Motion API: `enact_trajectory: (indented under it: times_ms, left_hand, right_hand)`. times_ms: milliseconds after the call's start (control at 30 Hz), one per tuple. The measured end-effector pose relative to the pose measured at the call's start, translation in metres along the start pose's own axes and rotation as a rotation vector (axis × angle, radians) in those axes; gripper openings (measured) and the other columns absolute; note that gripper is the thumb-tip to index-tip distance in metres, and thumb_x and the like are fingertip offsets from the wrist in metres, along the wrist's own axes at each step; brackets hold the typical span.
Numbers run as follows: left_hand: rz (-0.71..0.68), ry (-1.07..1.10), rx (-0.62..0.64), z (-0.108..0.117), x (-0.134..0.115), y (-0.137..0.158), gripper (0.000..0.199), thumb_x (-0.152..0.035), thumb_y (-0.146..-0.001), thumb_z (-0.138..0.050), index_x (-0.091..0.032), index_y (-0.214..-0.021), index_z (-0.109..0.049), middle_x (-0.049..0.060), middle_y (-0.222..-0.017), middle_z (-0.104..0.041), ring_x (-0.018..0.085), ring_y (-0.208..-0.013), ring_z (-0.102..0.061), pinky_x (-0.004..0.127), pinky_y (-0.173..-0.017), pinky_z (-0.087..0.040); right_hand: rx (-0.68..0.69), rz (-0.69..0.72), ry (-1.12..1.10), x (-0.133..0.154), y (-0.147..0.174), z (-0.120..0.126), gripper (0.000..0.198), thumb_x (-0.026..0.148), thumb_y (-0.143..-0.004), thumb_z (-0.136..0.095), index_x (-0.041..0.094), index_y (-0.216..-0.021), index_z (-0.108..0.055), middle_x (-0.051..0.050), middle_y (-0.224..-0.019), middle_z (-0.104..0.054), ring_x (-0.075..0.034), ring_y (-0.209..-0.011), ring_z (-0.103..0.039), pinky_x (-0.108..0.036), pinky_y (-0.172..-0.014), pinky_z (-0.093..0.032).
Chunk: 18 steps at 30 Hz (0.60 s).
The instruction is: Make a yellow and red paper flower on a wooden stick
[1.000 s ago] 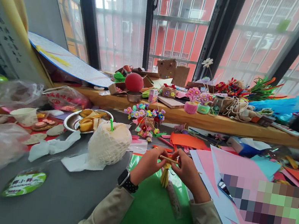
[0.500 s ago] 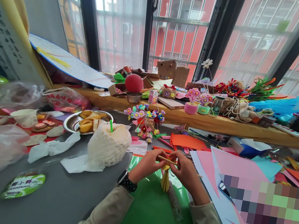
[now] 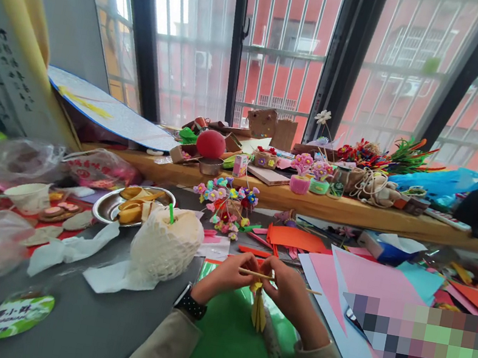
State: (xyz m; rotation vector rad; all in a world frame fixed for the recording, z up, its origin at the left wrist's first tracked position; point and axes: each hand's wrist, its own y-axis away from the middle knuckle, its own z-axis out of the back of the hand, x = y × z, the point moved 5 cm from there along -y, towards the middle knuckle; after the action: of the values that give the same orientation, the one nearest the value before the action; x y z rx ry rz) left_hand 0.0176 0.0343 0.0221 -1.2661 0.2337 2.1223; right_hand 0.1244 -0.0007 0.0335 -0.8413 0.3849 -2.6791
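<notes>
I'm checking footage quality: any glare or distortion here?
Head view: pale glare on the glossy green sheet beside the yellow pleated piece; head view: daylight bleaches patches of the barred glass windows, whose dark frames splay outward toward the top.

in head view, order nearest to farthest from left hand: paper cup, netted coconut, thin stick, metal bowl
1. Thin stick: held in left hand
2. Netted coconut: left of hand
3. Metal bowl: beyond coconut, further left
4. Paper cup: left of bowl
</notes>
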Motion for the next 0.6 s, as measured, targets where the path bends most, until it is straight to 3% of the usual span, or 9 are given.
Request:
enact_trajectory:
  times_ms: [433, 600]
  left_hand:
    - [-0.155, -0.210, -0.174, 0.002, -0.020, 0.005, 0.006, -0.015, -0.065, -0.047, -0.015, -0.071, -0.050, -0.001, -0.068, -0.055, 0.010, -0.062, -0.049, 0.019, -0.054, -0.035]
    - [-0.131, -0.258, -0.113, 0.003, -0.019, 0.006, 0.005, -0.015, -0.065, -0.047, -0.015, -0.068, -0.050, -0.001, -0.066, -0.056, 0.009, -0.059, -0.050, 0.019, -0.052, -0.035]
  right_hand:
    - [-0.023, -0.048, 0.082, 0.006, 0.001, 0.010, 0.015, 0.014, -0.066, -0.047, 0.019, -0.080, -0.049, -0.001, -0.076, -0.060, -0.014, -0.070, -0.056, -0.022, -0.058, -0.036]
    - [-0.012, -0.054, 0.085, 0.006, 0.002, 0.008, 0.009, 0.016, -0.066, -0.048, 0.019, -0.075, -0.050, -0.001, -0.072, -0.061, -0.014, -0.064, -0.056, -0.021, -0.054, -0.035]
